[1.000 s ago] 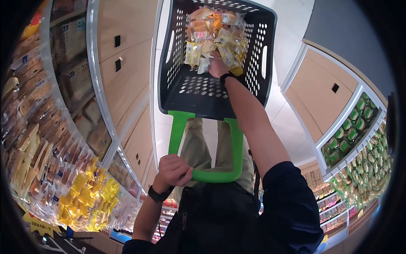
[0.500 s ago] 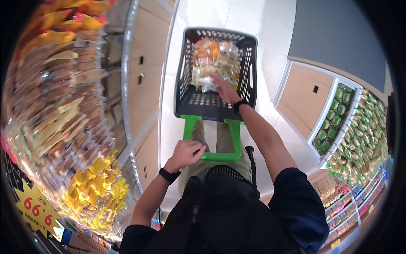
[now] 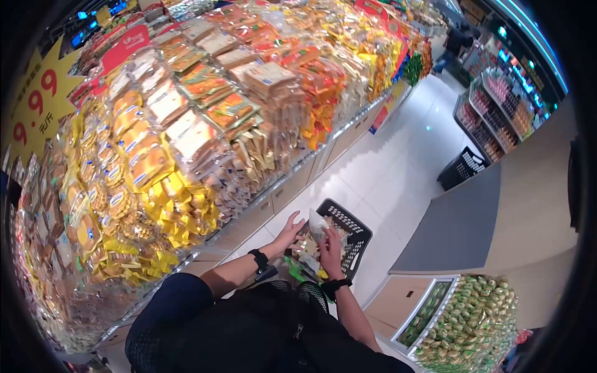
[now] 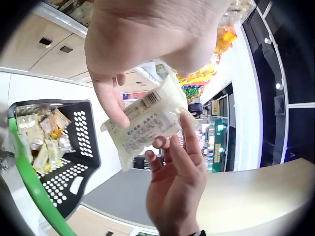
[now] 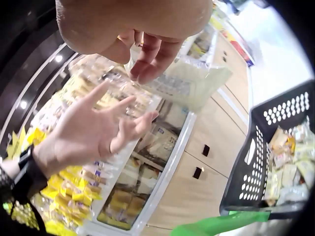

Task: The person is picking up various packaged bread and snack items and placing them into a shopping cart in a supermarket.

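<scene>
My right hand [image 3: 331,252] pinches a pale, whitish snack packet [image 4: 147,128] with printed text and a barcode, held up over the shopping basket [image 3: 358,239]. Just to the packet's left, my left hand [image 3: 287,236] is spread with fingers apart; the right wrist view shows this left hand [image 5: 93,130] holding nothing. Below stands the dark grey basket with holes in its walls, and its green handle [image 4: 37,191] hangs unheld. Several wrapped snacks [image 5: 290,169] lie inside it.
A long display heaped with wrapped snacks [image 3: 217,105] runs along the left, above wooden cabinets [image 5: 197,182]. A yellow price sign [image 3: 40,99] stands at its near end. On the right are green-wrapped goods [image 3: 469,317] and a grey panel [image 3: 448,224]. Another dark basket [image 3: 463,168] stands farther along the aisle.
My right hand has come up out of the basket with the whitish packet. My left hand has let go of the green handle and moved beside the packet. The head view has swung toward the display.
</scene>
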Available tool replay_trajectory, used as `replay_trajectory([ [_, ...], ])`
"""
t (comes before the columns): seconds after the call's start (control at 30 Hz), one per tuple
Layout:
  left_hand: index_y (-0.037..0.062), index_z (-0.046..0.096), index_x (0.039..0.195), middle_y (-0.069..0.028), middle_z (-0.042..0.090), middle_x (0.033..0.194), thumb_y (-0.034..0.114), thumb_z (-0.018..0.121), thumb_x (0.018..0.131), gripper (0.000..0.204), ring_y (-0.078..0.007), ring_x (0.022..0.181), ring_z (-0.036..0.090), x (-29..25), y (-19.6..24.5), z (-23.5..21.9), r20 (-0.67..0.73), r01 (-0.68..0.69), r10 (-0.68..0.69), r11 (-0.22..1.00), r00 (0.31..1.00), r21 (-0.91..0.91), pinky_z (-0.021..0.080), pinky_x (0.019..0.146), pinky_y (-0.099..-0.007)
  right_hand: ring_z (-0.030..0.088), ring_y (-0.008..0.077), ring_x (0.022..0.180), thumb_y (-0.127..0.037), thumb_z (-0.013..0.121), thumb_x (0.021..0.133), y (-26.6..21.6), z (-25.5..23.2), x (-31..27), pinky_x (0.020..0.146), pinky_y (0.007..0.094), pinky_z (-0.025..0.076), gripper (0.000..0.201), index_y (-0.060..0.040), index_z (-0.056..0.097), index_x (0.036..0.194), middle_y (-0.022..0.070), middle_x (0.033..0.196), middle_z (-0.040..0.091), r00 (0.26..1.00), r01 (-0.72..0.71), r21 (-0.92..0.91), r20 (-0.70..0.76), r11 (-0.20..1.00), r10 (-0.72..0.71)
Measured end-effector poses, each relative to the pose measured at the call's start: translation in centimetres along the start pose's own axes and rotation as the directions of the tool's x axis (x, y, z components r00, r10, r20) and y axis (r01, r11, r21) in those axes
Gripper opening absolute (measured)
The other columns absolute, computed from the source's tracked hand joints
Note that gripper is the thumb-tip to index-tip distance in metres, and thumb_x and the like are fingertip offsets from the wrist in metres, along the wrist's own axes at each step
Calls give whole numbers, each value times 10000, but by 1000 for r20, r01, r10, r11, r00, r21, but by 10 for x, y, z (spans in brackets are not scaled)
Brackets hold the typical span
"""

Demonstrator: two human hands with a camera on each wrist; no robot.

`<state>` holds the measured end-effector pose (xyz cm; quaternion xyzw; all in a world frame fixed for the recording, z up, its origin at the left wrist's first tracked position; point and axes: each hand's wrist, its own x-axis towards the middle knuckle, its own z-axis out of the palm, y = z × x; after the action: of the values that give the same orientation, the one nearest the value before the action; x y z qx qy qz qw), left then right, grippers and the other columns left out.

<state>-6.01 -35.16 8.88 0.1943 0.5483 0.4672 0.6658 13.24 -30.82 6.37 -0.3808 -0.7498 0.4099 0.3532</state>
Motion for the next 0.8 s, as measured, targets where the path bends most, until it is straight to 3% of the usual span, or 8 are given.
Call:
replay_trajectory([
  [0.13,224,200,1503,-148,427,1405,632,531,938,772,-320,1179,563,-23,23,-23,105,7,14,980,994,-197,579,847,-430,627,267,939,-36,576,934,-28,36,-13,743,326,542,451,-41,476,1373,167,1395,481,971,125,-74,212,989,-107],
  [0.2,124,250,1424,-174,447,1390,626,591,907,797,-337,1123,603,-15,8,-49,82,-28,41,988,996,-149,581,846,-418,612,207,941,-5,610,918,-35,64,-27,764,305,537,477,-26,457,1369,142,1426,447,958,151,-89,258,984,-124],
  [0.33,25,495,1259,-115,645,1103,375,686,918,525,-232,978,680,-49,7,-72,27,-16,22,979,999,-203,585,812,-353,634,224,937,-7,603,912,-74,90,-39,810,315,528,409,-13,538,1315,153,1424,481,933,106,-83,352,991,-70],
  [0.4,-1,582,1184,-97,686,1021,276,706,917,404,-199,934,695,-59,-9,-85,26,6,-1,979,1000,-202,586,798,-337,649,205,932,-13,590,923,-82,93,-49,785,307,534,274,2,643,1191,142,1301,594,883,312,-63,387,948,-265],
  [0.43,-4,628,1133,-100,701,1008,216,707,907,324,-192,913,698,-64,-18,-91,44,-53,66,970,997,-237,584,791,-328,670,165,906,-25,597,931,-92,92,-59,758,285,538,193,-1,706,1089,118,1098,699,936,168,65,301,984,-180],
  [0.6,1,674,1121,-94,712,1057,157,721,880,291,-170,931,684,-100,-49,-110,18,-155,167,944,986,-292,567,778,-320,672,114,806,-71,608,964,-31,70,-112,731,248,527,203,-28,710,1134,74,914,731,951,-260,72,193,963,242],
  [0.67,14,683,1104,-81,712,1040,179,730,874,287,-151,944,660,-115,-62,-112,-39,-225,222,951,974,-213,542,790,-317,671,125,809,-218,694,927,-11,66,-136,726,273,527,284,-20,708,1130,75,926,727,937,-209,-172,247,963,247],
  [0.8,40,691,1077,-60,705,1006,223,753,865,287,-142,936,649,-144,-79,-111,-94,-217,201,949,975,-227,513,820,-294,661,213,803,-305,732,869,-23,69,-160,714,328,513,339,-32,714,1069,123,911,707,958,-165,-203,201,965,206],
])
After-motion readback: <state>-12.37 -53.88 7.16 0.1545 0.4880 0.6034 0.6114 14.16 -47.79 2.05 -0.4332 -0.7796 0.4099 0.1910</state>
